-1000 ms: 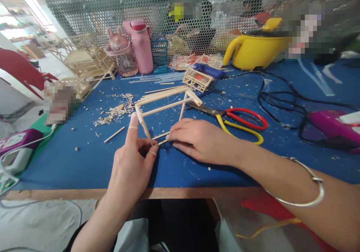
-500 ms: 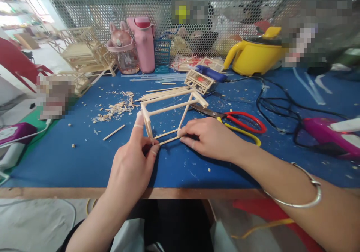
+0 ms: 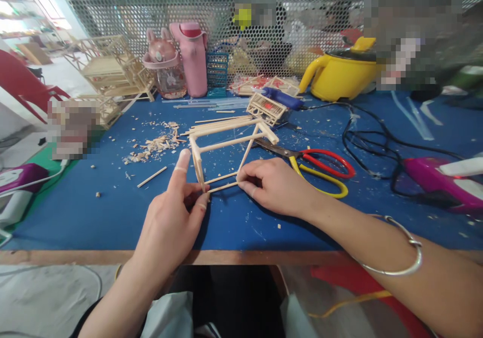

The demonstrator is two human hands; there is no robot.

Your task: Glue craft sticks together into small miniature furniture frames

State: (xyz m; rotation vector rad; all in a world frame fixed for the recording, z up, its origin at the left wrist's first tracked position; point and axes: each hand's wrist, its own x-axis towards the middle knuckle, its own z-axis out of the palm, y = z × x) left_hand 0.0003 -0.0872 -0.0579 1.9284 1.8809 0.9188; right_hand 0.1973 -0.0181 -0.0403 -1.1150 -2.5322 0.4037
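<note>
Pinching a stick frame (image 3: 226, 149) – both hands' (image 3: 171, 222) (image 3: 277, 184) grip narrow – over a chip-strewn blue table (image 3: 94, 212), mesh screen (image 3: 124, 6) behind.

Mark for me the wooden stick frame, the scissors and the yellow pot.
wooden stick frame (image 3: 226, 143), head view, on the upper cross stick.
scissors (image 3: 328, 157), head view, on the red handle loop.
yellow pot (image 3: 345, 79), head view, on the side wall of the body.

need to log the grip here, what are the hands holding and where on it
Both hands hold the stick frame: the left hand pinches its near left corner, and the right hand pinches the right end of the near bottom stick.
</note>
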